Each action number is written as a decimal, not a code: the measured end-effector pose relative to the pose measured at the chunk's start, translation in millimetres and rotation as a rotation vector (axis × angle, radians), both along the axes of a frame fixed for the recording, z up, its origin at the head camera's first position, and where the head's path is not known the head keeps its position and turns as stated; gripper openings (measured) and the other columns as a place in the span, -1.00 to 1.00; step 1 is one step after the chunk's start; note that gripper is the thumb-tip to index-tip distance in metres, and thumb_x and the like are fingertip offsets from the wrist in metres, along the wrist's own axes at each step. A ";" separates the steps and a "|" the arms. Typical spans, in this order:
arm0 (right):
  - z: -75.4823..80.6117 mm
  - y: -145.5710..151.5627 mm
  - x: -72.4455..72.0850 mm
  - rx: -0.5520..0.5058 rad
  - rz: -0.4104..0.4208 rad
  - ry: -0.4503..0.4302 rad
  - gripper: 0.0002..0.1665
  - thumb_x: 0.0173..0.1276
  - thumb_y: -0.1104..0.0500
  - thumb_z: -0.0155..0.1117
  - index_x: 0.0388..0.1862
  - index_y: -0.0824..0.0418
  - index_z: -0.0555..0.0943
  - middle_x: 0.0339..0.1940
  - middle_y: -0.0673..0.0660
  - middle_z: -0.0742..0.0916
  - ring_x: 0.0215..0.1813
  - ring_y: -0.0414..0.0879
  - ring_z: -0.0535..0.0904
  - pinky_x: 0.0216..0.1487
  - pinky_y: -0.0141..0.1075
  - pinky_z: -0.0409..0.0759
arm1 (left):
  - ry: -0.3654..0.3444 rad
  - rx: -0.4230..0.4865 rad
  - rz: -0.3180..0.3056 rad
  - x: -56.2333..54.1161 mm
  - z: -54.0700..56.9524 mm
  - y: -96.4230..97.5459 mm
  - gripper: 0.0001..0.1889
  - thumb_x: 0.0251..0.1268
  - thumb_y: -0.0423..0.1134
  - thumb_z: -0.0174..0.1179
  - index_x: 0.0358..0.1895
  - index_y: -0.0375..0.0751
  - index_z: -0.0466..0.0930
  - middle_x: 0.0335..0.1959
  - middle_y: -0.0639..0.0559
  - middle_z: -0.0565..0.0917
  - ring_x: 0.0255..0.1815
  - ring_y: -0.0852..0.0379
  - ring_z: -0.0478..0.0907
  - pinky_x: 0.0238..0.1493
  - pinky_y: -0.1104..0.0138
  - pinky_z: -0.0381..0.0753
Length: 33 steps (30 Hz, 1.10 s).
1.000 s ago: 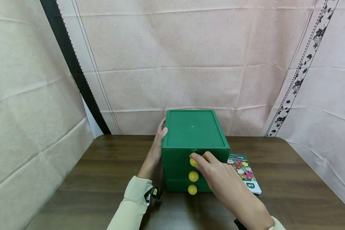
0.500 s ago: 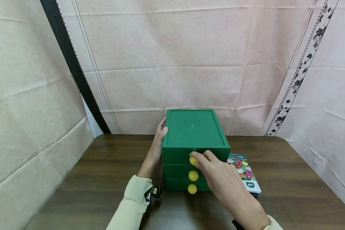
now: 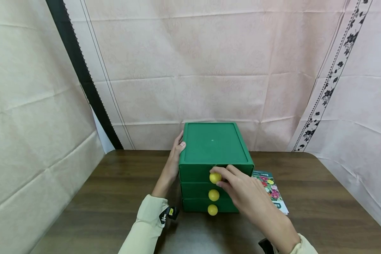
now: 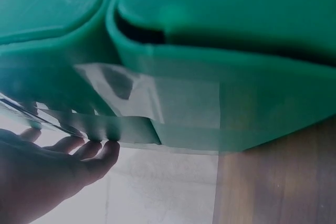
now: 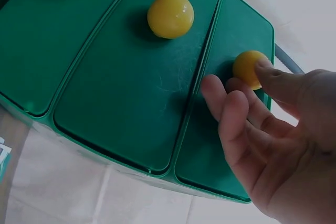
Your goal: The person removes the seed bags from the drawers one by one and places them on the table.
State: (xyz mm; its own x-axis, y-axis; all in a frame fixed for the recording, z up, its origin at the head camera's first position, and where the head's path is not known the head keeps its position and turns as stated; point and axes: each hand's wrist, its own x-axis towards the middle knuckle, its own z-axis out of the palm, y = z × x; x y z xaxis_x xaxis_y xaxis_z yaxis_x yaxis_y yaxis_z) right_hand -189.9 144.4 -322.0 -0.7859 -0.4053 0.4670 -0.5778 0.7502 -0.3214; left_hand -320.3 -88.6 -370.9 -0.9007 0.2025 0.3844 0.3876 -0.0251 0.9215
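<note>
A green chest of drawers (image 3: pixel 214 143) with stacked drawers stands on the table, each front bearing a round yellow knob. My right hand (image 3: pixel 251 195) is at the top knob (image 3: pixel 214 177), index finger above it and thumb below, pinching it. In the right wrist view the thumb lies against that knob (image 5: pixel 245 68), while the other fingers bend loosely before the drawer front. My left hand (image 3: pixel 172 164) rests against the chest's left side. Its fingers (image 4: pixel 107 153) reach along that side in the left wrist view, fairly straight. All the drawers look pushed in.
A booklet with a flower picture (image 3: pixel 274 192) lies on the brown wooden table (image 3: pixel 120 201), just right of the chest and partly behind the right hand. Pale cloth (image 3: pixel 222 63) hangs behind the table and at both sides.
My right hand's thumb and index finger have spread a little, so more of the top knob shows. The left hand and chest stay where they were.
</note>
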 end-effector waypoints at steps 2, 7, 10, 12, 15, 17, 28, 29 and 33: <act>-0.3 0.2 -0.5 -0.007 0.007 -0.013 -0.61 0.48 0.21 0.38 0.22 -0.11 0.68 -0.17 -0.20 0.64 -0.36 -0.32 0.47 -0.55 -0.41 0.38 | 0.003 -0.002 -0.002 -0.5 -0.9 -0.9 -0.20 0.55 0.21 -0.27 0.76 0.07 -0.16 0.74 -0.06 -0.04 0.70 -0.17 -0.05 0.57 -0.32 -0.03; 0.1 1.1 0.3 -0.002 0.012 -0.021 -0.58 0.48 0.21 0.40 0.25 -0.12 0.66 -0.13 -0.18 0.66 -0.31 -0.30 0.51 -0.47 -0.42 0.44 | -0.002 -0.014 0.003 -1.2 -3.5 -2.1 -0.21 0.57 0.23 -0.27 0.76 0.11 -0.16 0.74 -0.04 -0.06 0.71 -0.17 -0.06 0.55 -0.37 -0.03; 1.7 1.0 3.0 0.018 0.006 -0.020 -0.50 0.46 0.19 0.43 0.34 -0.10 0.61 -0.09 -0.14 0.69 -0.31 -0.31 0.52 -0.41 -0.41 0.50 | -0.005 -0.026 0.003 -1.1 -3.4 -3.1 -0.22 0.58 0.22 -0.27 0.76 0.12 -0.16 0.75 -0.05 -0.06 0.71 -0.17 -0.07 0.55 -0.37 -0.02; 3.6 0.9 5.9 0.046 -0.012 -0.021 -0.43 0.47 0.14 0.43 0.42 -0.10 0.55 -0.05 -0.12 0.71 -0.31 -0.32 0.52 -0.35 -0.38 0.50 | -0.010 -0.038 0.005 -0.9 -2.5 -4.4 -0.22 0.59 0.22 -0.26 0.76 0.11 -0.15 0.75 -0.06 -0.06 0.72 -0.17 -0.08 0.56 -0.36 -0.03; 7.1 1.2 11.1 0.080 -0.050 -0.002 -0.37 0.48 0.06 0.44 0.48 -0.11 0.51 0.04 -0.09 0.73 -0.31 -0.30 0.56 -0.32 -0.32 0.53 | -0.018 -0.063 0.021 -0.3 1.0 -6.6 -0.25 0.62 0.21 -0.22 0.75 0.12 -0.10 0.74 -0.05 0.00 0.72 -0.15 -0.04 0.58 -0.31 0.00; 9.2 2.1 14.2 0.088 -0.068 0.038 -0.39 0.49 0.04 0.43 0.47 -0.11 0.52 0.08 -0.08 0.74 -0.30 -0.29 0.58 -0.31 -0.29 0.56 | -0.018 -0.084 0.043 0.2 2.7 -8.6 -0.27 0.63 0.21 -0.20 0.74 0.11 -0.03 0.72 -0.05 0.08 0.70 -0.12 0.02 0.59 -0.26 0.04; 16.5 9.7 13.8 -0.026 -0.080 0.275 -0.58 0.43 0.16 0.47 0.24 -0.04 0.69 -0.18 -0.17 0.71 -0.39 -0.35 0.56 -0.50 -0.40 0.48 | 0.029 -0.380 0.202 12.6 17.5 -33.3 -0.32 0.65 0.29 -0.09 0.59 -0.01 0.37 0.50 -0.09 0.49 0.50 -0.10 0.44 0.46 -0.10 0.40; 17.1 11.5 12.6 -0.042 -0.080 0.278 -0.59 0.43 0.17 0.47 0.24 -0.03 0.70 -0.15 -0.15 0.71 -0.41 -0.33 0.53 -0.50 -0.40 0.48 | 0.034 -0.405 0.202 14.0 19.1 -35.5 -0.33 0.65 0.29 -0.10 0.59 -0.02 0.38 0.50 -0.10 0.49 0.50 -0.11 0.44 0.45 -0.11 0.41; 18.7 21.8 7.5 -0.103 -0.081 0.284 -0.54 0.45 0.20 0.45 0.30 0.07 0.67 0.06 -0.01 0.67 -0.25 -0.20 0.59 -0.34 -0.29 0.65 | 0.063 -0.448 0.201 18.6 23.5 -40.7 -0.37 0.67 0.23 -0.05 0.54 -0.06 0.45 0.43 -0.11 0.56 0.43 -0.11 0.50 0.39 -0.10 0.48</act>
